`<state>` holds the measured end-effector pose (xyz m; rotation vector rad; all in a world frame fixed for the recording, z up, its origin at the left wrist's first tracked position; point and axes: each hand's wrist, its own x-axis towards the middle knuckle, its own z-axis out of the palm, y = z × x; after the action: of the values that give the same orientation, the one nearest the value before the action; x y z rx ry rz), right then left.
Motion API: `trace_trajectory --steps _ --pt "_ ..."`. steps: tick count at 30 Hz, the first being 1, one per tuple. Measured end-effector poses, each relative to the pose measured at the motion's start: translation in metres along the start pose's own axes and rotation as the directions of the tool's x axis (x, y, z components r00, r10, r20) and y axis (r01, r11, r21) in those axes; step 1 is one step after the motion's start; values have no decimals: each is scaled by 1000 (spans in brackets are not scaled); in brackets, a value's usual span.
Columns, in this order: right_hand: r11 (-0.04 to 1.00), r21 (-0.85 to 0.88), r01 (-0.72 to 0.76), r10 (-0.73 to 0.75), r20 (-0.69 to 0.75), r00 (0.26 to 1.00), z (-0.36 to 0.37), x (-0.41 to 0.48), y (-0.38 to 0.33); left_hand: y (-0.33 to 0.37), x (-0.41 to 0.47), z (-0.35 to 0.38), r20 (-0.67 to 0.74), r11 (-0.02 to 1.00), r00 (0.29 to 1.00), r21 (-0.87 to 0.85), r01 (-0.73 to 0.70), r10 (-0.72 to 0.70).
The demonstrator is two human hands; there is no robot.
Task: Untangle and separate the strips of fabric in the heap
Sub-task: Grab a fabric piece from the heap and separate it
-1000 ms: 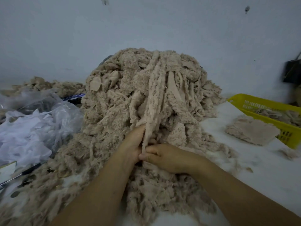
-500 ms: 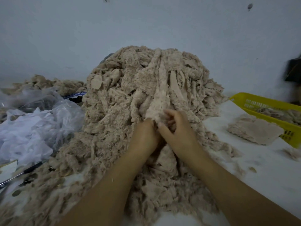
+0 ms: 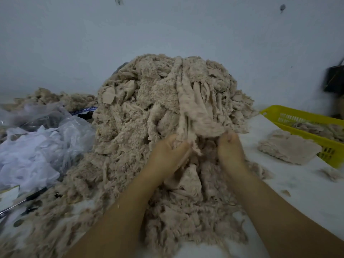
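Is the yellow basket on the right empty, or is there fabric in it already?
Not empty. Beige fabric pieces lie inside the yellow basket; how full cannot be told, the frame edge cuts it off.

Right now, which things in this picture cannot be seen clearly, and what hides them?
All in the head view:
1. Fingertips of the left hand and right hand: buried in the fabric strip they grip, blurred.
2. Yellow basket: cut off by the right edge.
3. Dark object by the wall: blurred, cut off.
4. Dark-handled tool: half under the heap.
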<state>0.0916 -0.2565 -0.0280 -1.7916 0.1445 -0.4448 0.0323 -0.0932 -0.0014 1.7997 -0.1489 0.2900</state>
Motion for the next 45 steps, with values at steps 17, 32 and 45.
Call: trace_trajectory --steps 17,32,45 --pt "995 75 65 -95 536 839 12 -37 -16 -5 -4 -1 15 920 978 -335 203 -210" --pt "978 107 178 -201 706 679 16 -46 -16 -13 5 -17 272 509 881 -733 451 -388" --pt "928 -24 373 -224 763 606 23 -51 -10 -11 11 -7 48 742 894 -540 398 -445"
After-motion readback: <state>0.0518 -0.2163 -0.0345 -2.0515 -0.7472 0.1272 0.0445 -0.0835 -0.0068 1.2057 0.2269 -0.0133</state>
